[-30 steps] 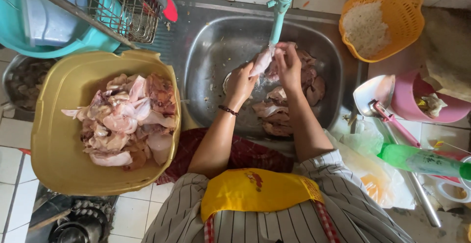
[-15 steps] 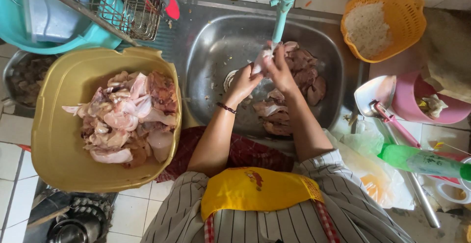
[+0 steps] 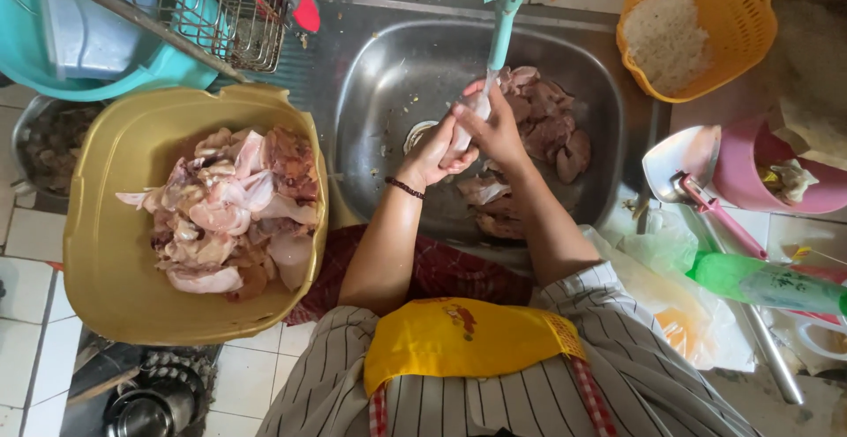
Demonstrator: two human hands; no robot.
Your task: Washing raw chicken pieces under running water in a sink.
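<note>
Both hands clasp a chicken piece under the tap.

The tiled worktop carries a steel sink set into it. Left of the grip sits a yellow basin of raw chicken pieces, with a teal tub beyond it. Right of the grip stand an orange basket, a pink bucket and a green bottle.

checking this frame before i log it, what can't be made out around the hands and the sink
- Head view: piece of raw meat, mostly wrapped by left hand and right hand.
- Sink drain: partly behind the left hand.
- Faucet: top cut off by the frame edge.
- Running water: cannot tell.
</note>
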